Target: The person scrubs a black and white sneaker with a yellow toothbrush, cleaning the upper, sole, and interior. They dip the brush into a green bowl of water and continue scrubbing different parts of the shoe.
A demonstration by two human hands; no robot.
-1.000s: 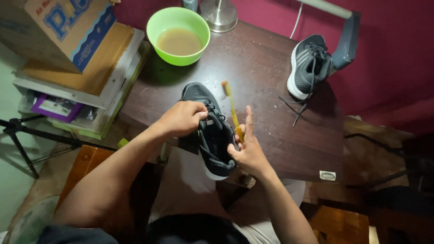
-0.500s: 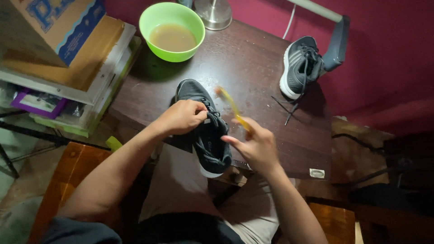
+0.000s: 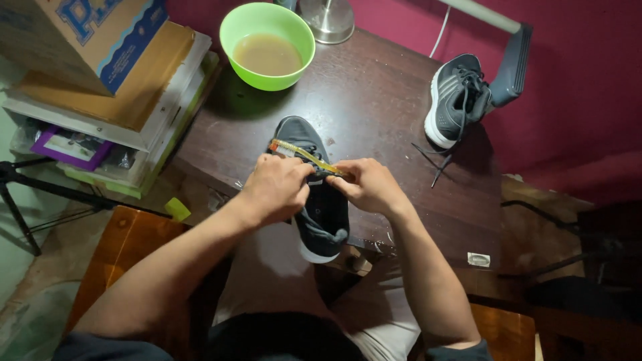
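Note:
A dark grey sneaker with a white sole (image 3: 319,220) lies on the dark wooden table (image 3: 374,100), heel hanging over the near edge. My left hand (image 3: 274,188) grips its left side near the laces. My right hand (image 3: 366,186) rests on its right side and pinches one end of a yellow toothbrush (image 3: 301,154), which lies across the shoe's top towards the toe. Both hands meet over the laces, hiding them.
A green bowl of murky brown liquid (image 3: 267,45) stands at the table's far left. A second grey sneaker (image 3: 455,100) leans at the far right against a grey stand. Stacked boxes and trays (image 3: 100,73) sit to the left. A metal lamp base (image 3: 328,19) is behind the bowl.
My right hand has come in from the shoe's right and turned the toothbrush from upright to lying flat across the shoe. The left hand stays on the shoe.

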